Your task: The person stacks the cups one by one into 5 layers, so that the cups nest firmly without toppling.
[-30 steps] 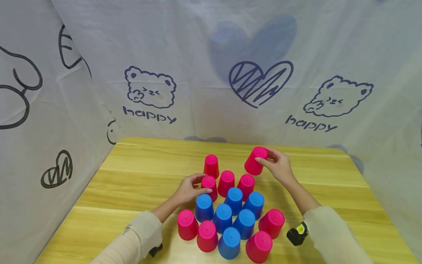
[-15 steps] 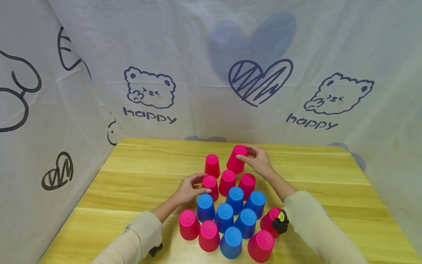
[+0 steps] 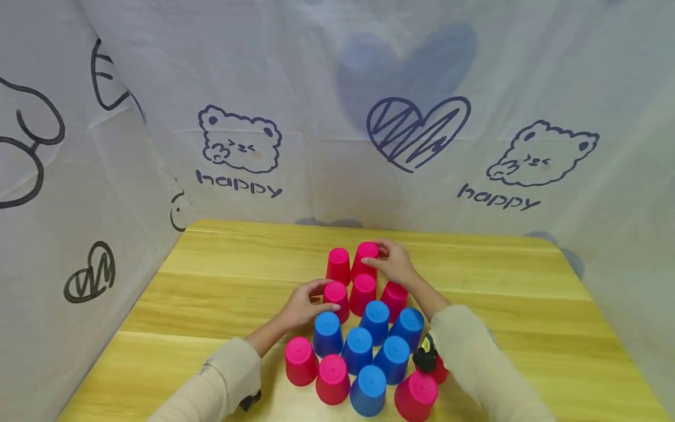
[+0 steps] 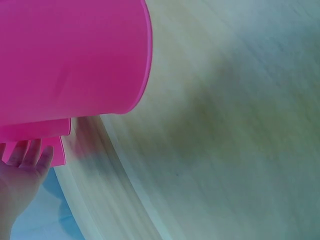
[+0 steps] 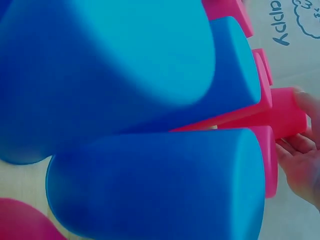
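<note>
Upside-down pink and blue cups stand grouped on the wooden table. At the back of the group, my right hand holds a pink cup between thumb and fingers, right beside another pink cup. My left hand grips the pink cup at the left end of the middle pink row, thumb in front and fingers behind. In the right wrist view, the right hand is around the held pink cup, beyond large blue cups. The left wrist view shows the left hand at pink cups, partly cut off.
Several blue cups stand just in front of the pink row. Nearer me are more pink cups, one partly hidden by the black right wrist camera. A printed cloth hangs behind the table.
My right hand has carried its pink cup leftward, then down beside the rear pink cup. The left hand has stayed on its cup.
</note>
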{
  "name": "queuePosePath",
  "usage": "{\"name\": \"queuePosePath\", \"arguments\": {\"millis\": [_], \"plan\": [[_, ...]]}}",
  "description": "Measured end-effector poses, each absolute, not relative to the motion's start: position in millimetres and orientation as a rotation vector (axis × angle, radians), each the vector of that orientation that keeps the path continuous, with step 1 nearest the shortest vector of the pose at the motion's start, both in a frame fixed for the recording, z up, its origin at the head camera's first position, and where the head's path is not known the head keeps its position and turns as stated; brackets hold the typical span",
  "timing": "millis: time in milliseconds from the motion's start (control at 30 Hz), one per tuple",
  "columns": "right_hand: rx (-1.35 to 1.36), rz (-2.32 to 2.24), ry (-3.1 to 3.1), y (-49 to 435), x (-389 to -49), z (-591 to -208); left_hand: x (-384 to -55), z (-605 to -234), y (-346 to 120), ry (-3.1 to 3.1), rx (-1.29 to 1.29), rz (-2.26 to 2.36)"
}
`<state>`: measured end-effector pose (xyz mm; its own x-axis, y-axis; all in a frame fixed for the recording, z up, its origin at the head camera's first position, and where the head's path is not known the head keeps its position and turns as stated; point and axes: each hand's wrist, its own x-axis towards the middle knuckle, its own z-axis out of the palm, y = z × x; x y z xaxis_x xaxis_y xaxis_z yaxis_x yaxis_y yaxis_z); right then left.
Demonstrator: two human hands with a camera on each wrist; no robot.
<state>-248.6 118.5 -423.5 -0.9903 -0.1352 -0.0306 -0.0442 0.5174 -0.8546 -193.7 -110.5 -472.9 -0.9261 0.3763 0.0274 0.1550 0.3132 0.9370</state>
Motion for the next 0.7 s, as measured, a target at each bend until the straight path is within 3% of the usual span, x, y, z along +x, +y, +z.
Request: {"name": "queuePosePath", "arguments": {"millis": [400,700], "plan": [[-0.061,-1.48,2.663,108,-254,-431,-174,-439,-106,2.381,0.492,1.636],[-0.044,-1.369,2.646,110,-257,-430,-193,-475,-109,2.407,0.468,1.643]]}}
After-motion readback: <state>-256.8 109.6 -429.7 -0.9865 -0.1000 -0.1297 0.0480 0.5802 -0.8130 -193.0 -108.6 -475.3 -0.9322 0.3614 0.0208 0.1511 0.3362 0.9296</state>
